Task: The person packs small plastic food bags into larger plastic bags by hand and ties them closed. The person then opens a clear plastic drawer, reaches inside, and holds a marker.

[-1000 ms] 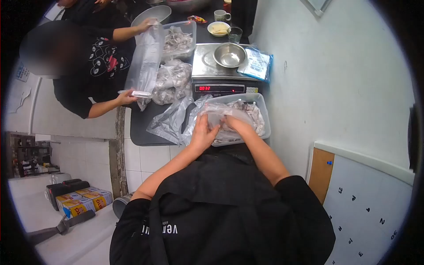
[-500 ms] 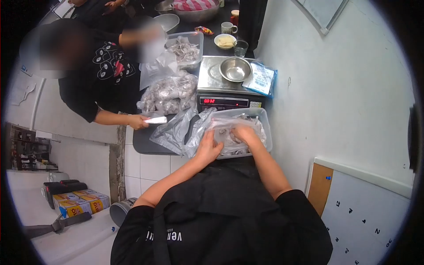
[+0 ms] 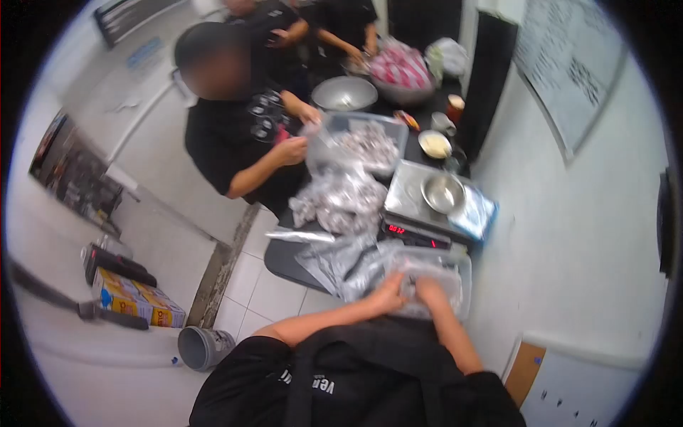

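My left hand point(image 3: 388, 293) is closed on the edge of a clear plastic bag point(image 3: 421, 267) at the near side of a clear plastic tub point(image 3: 465, 279). My right hand point(image 3: 429, 290) reaches into the bag's mouth over the tub, its fingertips hidden and blurred. Greyish pieces lie in the tub, too smeared to name. Left of my hands, a crumpled grey plastic bag point(image 3: 341, 265) is spread on the black table point(image 3: 281, 262). Just beyond the tub stands a digital scale point(image 3: 407, 192) bearing a steel bowl point(image 3: 442, 193).
A co-worker point(image 3: 231, 135) stands at the left, both hands at a second tub point(image 3: 400, 132) of wrapped pieces. Filled clear bags point(image 3: 348, 203) and a silvery roll point(image 3: 300, 235) lie nearby. A blue-and-white packet point(image 3: 478, 213) sits by the scale. The wall point(image 3: 562, 235) borders the right.
My view has turned and shifted, so the table sits further right. The co-worker has put the silvery roll on the table and now has both hands together. My hands stay at the tub.
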`<state>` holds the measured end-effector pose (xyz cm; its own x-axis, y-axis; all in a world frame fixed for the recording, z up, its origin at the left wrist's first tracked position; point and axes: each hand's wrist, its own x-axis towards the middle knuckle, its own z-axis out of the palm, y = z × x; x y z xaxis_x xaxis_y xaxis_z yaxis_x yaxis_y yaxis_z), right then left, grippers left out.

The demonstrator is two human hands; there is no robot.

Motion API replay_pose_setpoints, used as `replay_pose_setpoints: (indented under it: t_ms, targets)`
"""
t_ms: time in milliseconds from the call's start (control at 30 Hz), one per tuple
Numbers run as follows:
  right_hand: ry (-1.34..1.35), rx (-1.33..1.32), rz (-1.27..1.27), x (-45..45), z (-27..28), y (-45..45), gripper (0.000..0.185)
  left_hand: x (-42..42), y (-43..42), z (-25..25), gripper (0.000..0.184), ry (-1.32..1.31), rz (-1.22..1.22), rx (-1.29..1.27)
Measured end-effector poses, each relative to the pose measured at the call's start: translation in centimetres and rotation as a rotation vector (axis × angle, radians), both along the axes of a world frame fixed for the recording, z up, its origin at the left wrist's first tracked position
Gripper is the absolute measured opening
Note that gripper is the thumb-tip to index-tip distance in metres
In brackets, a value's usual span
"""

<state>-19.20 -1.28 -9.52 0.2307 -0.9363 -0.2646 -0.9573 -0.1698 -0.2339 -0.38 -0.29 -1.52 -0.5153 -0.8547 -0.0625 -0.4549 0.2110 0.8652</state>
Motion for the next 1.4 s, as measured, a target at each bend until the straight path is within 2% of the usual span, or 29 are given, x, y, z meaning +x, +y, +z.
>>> replay_pose_setpoints:
  t_ms: [33, 133, 200, 233, 300, 333, 367, 400, 467, 500, 533, 600, 633, 700, 767, 833, 867, 933, 1067, 1200, 1400]
  targets:
    - [0.025, 0.134, -0.079, 1.5, 4.6, 0.4, 0.024, -0.1, 0.6, 2.2, 0.071, -0.031, 0.014, 0.097]
    - [0.02, 0.123, -0.148, 2.2, 3.7, 0.9, 0.024, 0.2, 0.6, 0.9, 0.073, -0.034, -0.013, 0.056]
    - [0.09, 0.209, -0.158, 2.2, 5.8, 1.6, 0.03, 0.3, 0.4, 0.2, 0.075, 0.007, 0.001, 0.056]
    - [0.094, 0.206, -0.154, 1.7, 4.1, 1.7, 0.03, 0.2, 0.3, -0.2, 0.076, 0.044, 0.004, 0.063]
    - [0.023, -0.142, -0.248, 2.2, 4.0, 1.8, 0.034, 0.3, 0.4, 1.0, 0.077, 0.03, 0.013, 0.08]
    - [0.024, -0.144, -0.245, 2.0, 4.1, 1.8, 0.034, 0.4, 0.5, 1.7, 0.078, 0.011, 0.018, 0.099]
    - [-0.143, -0.033, -0.399, 1.7, 4.3, 2.0, 0.036, 0.4, 0.4, 2.1, 0.078, 0.012, 0.021, 0.099]
    - [-0.311, 0.081, -0.553, 2.4, 7.4, 2.3, 0.037, 0.5, 0.4, 2.4, 0.079, -0.01, 0.005, 0.141]
    - [-0.354, 0.17, -0.558, 3.5, 13.8, 2.0, 0.039, 0.4, 0.5, 2.1, 0.081, -0.033, -0.015, 0.188]
    - [-0.398, 0.258, -0.561, 3.7, 15.2, 2.0, 0.042, 0.4, 0.6, 1.4, 0.077, -0.009, 0.018, 0.082]
    - [-0.396, 0.259, -0.563, 2.8, 13.3, 1.9, 0.042, 0.3, 0.7, 0.7, 0.073, 0.017, 0.051, -0.025]
    - [-0.157, 0.095, -0.339, 0.7, 8.2, 1.3, 0.033, 0.1, 0.6, -0.3, 0.074, 0.036, 0.049, -0.072]
    - [-0.157, 0.095, -0.341, 0.5, 7.9, 1.1, 0.033, 0.0, 0.6, -0.7, 0.074, 0.052, 0.047, -0.122]
    - [0.013, 0.135, -0.206, 0.4, 8.0, 0.5, 0.027, -0.3, 0.5, -1.0, 0.074, 0.046, 0.045, -0.178]
    - [0.021, 0.14, -0.169, 0.1, 6.5, -0.1, 0.025, -0.4, 0.5, -0.9, 0.075, 0.04, 0.046, -0.232]
    - [0.027, 0.146, -0.13, -0.3, 5.4, -0.1, 0.024, -0.3, 0.5, -0.2, 0.075, 0.04, 0.003, -0.123]
    - [-0.01, 0.137, -0.119, 0.1, 6.8, 0.2, 0.026, -0.2, 0.4, 0.5, 0.075, 0.038, 0.002, -0.122]
    - [-0.048, 0.128, -0.11, 0.1, 6.7, 0.4, 0.029, -0.3, 0.3, 1.8, 0.068, 0.03, -0.016, 0.093]
    - [-0.05, 0.099, -0.129, -0.2, 5.0, 0.4, 0.032, -0.3, 0.5, 0.9, 0.072, 0.058, 0.018, -0.055]
    - [-0.075, 0.112, -0.103, 0.4, 7.6, 0.5, 0.035, 0.0, 0.5, 2.0, 0.071, 0.026, 0.04, 0.106]
    - [-0.009, 0.179, 0.025, -0.9, 3.0, 0.0, 0.034, 0.2, 0.3, 2.2, 0.072, 0.042, 0.044, 0.119]
